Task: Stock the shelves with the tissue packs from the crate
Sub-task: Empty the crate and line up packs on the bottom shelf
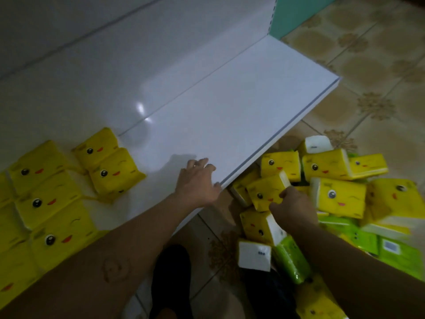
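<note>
Although every wrapper carries print, none of it can be read. The nearest pack [254, 255], at five o'clock, shows a white end with small dark marks. A green pack [399, 252] at four o'clock has a white barcode label, too blurred to read. A dark shoe [170, 284] stands at six o'clock on the tiled floor [379, 65].

The tissue packs are soft, bright yellow blocks with white ends. Each has a cartoon face with one round black eye, one winking eye and a small red mouth. A loose pile of packs [340, 196], yellow with some green ones, lies on the floor from three to five o'clock, just beside the shelf edge.

The right hand [292, 203], at four o'clock, grips one yellow pack [266, 192] at the top of this pile. Its fingers are curled round the pack's near corner, and the pack is tilted.

The left hand [197, 180], near the centre, rests flat on the front edge of the white shelf [230, 111]. Its fingers are straight and a little spread, and it holds nothing.

At eight to nine o'clock, shelved packs [46, 192] lie face up, touching each other in a row. Two more packs [108, 164] lie just beside them. At one o'clock a teal panel [299, 12] stands behind the shelf.
</note>
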Action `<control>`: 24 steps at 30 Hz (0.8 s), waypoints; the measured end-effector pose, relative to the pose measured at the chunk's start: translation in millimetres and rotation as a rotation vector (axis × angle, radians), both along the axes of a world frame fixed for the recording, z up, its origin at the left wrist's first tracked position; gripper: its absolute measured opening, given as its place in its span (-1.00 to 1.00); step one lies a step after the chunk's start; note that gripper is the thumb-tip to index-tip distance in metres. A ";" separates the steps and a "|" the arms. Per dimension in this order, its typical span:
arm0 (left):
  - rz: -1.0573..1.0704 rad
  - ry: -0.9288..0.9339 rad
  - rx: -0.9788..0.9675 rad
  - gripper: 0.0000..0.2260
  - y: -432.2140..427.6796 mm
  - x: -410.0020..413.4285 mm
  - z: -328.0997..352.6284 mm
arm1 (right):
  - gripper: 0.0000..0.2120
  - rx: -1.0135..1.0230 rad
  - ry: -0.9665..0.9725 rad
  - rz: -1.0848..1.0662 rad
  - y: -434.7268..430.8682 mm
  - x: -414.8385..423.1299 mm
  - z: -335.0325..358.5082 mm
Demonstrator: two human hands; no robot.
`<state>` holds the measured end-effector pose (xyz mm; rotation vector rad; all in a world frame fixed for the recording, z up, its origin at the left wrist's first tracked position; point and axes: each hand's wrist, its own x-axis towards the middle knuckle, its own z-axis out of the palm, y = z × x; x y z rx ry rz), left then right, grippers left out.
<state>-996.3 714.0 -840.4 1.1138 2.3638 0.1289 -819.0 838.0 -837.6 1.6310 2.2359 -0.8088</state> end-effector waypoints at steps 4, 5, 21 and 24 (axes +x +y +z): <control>-0.053 -0.229 0.119 -0.60 28.8 28.0 6.0 | -0.45 0.154 -0.075 0.161 21.1 -2.4 -12.7; -0.060 -0.284 0.112 -0.59 29.9 30.2 6.0 | -0.40 0.151 -0.136 0.190 26.0 -4.6 -19.4; -0.148 -0.116 0.014 -0.19 8.6 31.6 12.1 | -0.88 -0.176 0.259 0.159 45.2 -32.5 -9.5; -0.193 0.057 0.039 0.01 4.7 20.7 30.3 | -0.86 -0.290 0.337 0.309 34.2 -55.7 21.2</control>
